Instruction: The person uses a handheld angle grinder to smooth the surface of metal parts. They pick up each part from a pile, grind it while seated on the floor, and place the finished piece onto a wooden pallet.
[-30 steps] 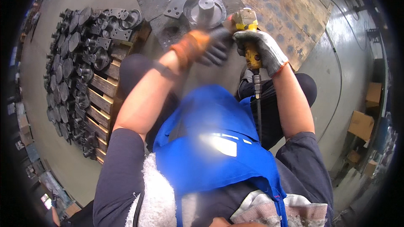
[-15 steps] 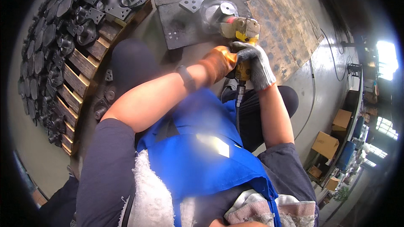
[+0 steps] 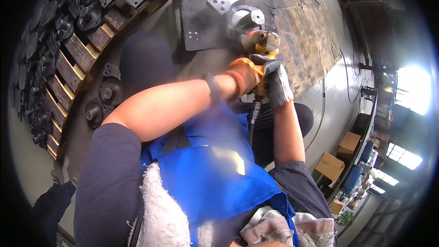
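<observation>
as the frame reads from left to right, a wooden pallet [image 3: 81, 51] at the upper left bears crowded dark metal parts [image 3: 86, 13], seemingly dense and rigid. at the upper centre, a bright steel part [image 3: 238, 14] lies on a dark worktop [image 3: 196, 23]; its drilled plate, round flange and cylindrical stub suggest a stiff, heavy piece, hardly fragile but slick where smooth, best taken by the stub and an outer plate edge. below it, the left hand [image 3: 250, 71], orange-gloved, rests against a yellow power tool [image 3: 266, 42]; whether its fingers close there cannot be told. this tool, its head just beside the flange's lower right, looks rigid and fairly weighty, and is best held around the body, behind the head. the right hand [image 3: 280, 84], grey-and-white-gloved, is wrapped round that body; a dark hose [image 3: 252, 128] trailing below may tug slightly. of features hard to make out, the pallet's far-left load merges into the dark rim; the left fingertips are masked; the reddish patch between tool and flange is blurred, leaving contact uncertain; and most of the tool's body is covered by the gloves.
</observation>
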Tool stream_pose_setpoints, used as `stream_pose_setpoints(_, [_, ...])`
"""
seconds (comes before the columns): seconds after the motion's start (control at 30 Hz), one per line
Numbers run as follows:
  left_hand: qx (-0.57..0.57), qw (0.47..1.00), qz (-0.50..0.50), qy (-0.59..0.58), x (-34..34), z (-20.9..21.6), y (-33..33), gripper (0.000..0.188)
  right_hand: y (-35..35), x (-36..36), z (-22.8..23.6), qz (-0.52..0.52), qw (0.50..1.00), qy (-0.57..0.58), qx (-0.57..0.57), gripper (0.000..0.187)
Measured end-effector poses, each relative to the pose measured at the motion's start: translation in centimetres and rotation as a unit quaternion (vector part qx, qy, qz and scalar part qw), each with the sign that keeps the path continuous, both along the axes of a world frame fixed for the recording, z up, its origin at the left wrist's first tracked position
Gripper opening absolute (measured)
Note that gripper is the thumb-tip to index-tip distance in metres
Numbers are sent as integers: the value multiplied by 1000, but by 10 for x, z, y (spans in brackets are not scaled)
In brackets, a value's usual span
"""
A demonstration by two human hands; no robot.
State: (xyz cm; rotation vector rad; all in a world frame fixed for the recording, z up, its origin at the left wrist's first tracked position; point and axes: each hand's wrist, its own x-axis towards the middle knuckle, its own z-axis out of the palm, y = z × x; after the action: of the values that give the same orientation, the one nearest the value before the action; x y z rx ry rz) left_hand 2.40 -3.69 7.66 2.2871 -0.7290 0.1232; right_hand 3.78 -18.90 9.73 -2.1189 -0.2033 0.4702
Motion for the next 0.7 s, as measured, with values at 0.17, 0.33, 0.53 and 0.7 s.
stream_pose_setpoints(0.17, [121,986,-49,103,10,11,3,49,17,-3,10,-67,986,94,118,32])
stream_pose_setpoints(0.33, [-30,992,9,124,1,-10,-3,41,27,-6,21,-110,967,133,187,28])
stream_pose_setpoints(0.53, [-100,960,40,260,2,-1,3,41,29,-2,17,-118,978,117,128,28])
stream_pose_setpoints(0.7, [-77,992,-47,84,-17,49,30,55,37,2,66,-217,932,200,210,25])
